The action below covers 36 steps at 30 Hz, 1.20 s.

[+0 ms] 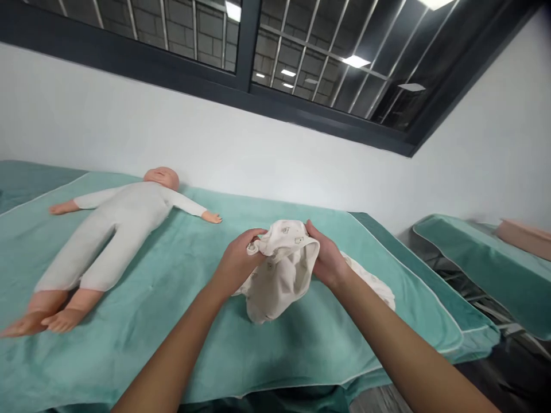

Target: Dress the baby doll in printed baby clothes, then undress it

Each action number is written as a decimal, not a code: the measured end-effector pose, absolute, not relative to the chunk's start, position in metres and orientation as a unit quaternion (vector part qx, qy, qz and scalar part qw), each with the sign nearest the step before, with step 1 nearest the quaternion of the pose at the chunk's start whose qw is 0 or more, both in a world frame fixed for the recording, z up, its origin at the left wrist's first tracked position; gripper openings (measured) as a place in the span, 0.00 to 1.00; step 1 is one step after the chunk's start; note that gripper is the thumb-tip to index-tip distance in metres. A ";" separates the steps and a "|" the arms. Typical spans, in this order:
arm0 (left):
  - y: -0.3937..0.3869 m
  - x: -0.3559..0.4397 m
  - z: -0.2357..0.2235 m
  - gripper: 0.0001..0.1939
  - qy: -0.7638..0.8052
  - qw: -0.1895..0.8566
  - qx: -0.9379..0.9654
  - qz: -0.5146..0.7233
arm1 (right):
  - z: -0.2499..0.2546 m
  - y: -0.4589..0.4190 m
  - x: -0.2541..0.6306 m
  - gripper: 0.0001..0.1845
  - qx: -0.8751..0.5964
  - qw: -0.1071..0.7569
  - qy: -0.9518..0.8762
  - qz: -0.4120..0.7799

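Between my two hands is a white baby garment (279, 281) with small printed figures, bunched up and raised off the green cover. Its bound opening faces me, and part of the cloth trails down on the right behind my wrist. My left hand (241, 255) pinches the garment's left edge, near a small loop or tie. On the other side my right hand (325, 255) grips the rim of the opening, thumb on top. A baby doll (124, 212) in a white long-sleeved bodysuit lies on its back to the left, arms spread, apart from both hands.
The green padded cover (181, 321) spreads over the table, its front edge hanging down near me. A white wall (258, 155) and a dark-framed window (245, 51) stand behind it. At the right, another green-covered table (486, 275) carries a pinkish object (525, 238), past a gap.
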<state>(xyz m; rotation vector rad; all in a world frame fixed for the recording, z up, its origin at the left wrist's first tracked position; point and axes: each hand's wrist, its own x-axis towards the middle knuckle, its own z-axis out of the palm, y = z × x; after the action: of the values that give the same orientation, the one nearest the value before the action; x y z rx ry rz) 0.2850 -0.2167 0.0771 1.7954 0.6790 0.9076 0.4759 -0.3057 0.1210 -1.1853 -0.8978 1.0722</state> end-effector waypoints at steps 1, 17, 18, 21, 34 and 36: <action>-0.216 0.280 0.079 0.14 0.307 0.420 0.762 0.386 | 0.112 -0.305 0.470 0.30 -0.524 0.584 -0.429 0.448; -0.257 0.240 0.167 0.26 0.319 0.067 0.814 0.480 | 0.187 -0.319 0.418 0.12 -0.696 0.396 -0.598 -0.036; -0.257 0.249 0.161 0.21 0.310 0.053 0.841 0.439 | 0.190 -0.321 0.413 0.13 -0.687 0.394 -0.608 -0.043; -0.246 0.261 0.144 0.13 0.345 0.032 0.872 0.347 | 0.192 -0.328 0.414 0.14 -0.696 0.335 -0.629 -0.088; -0.215 0.195 0.158 0.16 0.456 0.087 0.827 0.316 | 0.161 -0.364 0.495 0.12 -0.791 0.304 -0.503 -0.166; -0.190 0.206 0.145 0.16 0.490 0.063 0.834 0.245 | 0.153 -0.336 0.498 0.12 -0.819 0.218 -0.510 -0.146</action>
<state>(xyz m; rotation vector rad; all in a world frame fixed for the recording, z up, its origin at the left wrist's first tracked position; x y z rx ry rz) 0.2061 -0.1901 0.1453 2.5205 1.4813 0.7397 0.4977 -0.3363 0.1532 -2.2668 -1.4126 -0.4033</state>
